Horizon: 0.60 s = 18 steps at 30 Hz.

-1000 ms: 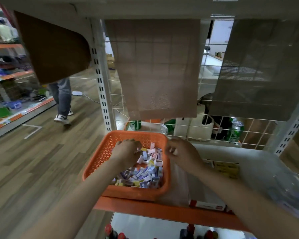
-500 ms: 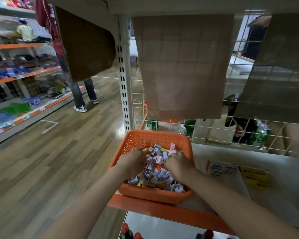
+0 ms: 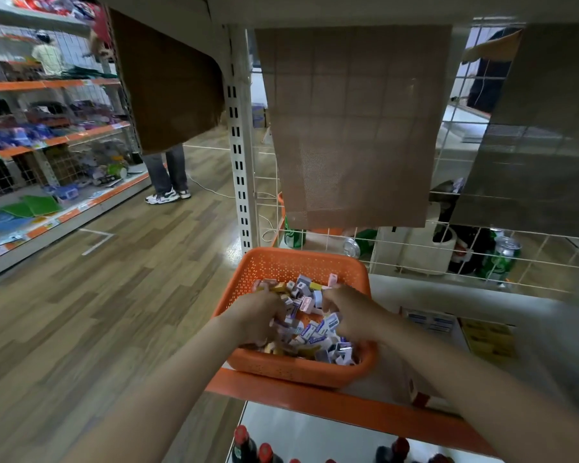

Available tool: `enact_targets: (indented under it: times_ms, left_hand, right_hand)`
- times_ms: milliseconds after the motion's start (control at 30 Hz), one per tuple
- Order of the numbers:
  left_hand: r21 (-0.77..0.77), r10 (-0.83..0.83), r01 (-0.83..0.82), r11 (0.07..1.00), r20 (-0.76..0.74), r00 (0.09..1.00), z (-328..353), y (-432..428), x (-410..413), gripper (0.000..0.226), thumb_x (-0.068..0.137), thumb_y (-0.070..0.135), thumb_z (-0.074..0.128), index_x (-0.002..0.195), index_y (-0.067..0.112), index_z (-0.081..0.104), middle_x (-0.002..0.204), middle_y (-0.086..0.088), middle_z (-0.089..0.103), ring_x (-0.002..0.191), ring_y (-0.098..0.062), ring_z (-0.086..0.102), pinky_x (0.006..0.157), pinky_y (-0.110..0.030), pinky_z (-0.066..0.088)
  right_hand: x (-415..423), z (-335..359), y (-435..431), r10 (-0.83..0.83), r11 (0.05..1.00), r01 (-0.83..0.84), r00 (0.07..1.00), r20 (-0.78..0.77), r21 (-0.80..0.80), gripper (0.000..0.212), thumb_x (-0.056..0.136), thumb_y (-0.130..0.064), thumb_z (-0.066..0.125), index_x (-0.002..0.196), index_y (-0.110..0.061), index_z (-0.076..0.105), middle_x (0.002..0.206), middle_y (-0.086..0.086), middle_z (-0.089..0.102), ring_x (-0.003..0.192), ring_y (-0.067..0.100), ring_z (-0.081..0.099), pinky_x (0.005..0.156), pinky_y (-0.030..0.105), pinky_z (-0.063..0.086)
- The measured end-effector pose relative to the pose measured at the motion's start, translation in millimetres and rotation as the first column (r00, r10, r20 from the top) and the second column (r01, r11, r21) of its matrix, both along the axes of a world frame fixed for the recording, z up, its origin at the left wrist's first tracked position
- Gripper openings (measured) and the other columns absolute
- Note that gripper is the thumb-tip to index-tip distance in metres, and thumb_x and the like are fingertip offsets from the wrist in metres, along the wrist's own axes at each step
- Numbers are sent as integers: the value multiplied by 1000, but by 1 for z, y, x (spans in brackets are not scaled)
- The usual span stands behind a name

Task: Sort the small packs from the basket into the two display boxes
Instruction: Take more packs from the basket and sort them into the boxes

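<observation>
Wood-plank floor (image 3: 97, 312) ran down the aisle beside orange-edged store shelves (image 3: 47, 142) on the left. A white slotted post (image 3: 239, 145) stood beside a wire grid (image 3: 448, 255), where brown mesh sheets (image 3: 355, 128) hung.

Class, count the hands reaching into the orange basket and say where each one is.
2. The left hand is in the left half of the basket, the right hand in its right half, both among the small packs, which hide the fingertips.

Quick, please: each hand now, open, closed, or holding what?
Left hand: curled among the small packs, grip cannot be told.
Right hand: likewise, cannot be told.
</observation>
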<state>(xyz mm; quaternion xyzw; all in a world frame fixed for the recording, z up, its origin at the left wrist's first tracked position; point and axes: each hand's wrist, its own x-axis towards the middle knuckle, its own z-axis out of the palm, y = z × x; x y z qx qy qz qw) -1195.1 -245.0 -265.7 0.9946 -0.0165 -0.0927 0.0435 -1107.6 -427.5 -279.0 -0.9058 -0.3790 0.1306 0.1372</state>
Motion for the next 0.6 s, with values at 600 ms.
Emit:
enact_targets:
  times_ms: [600]
  left_hand:
    - [-247,-31,136,959,387,921,35,-104,19,25,87,15,60,110,16,68,111,-2,67,101,-21,61,82,-27,47]
  right_hand:
    - [6,45,-142,-220,914,155,966,136,375,23,72,0,70,89,-15,64,87,-7,57,82,13,55,66,27,41]
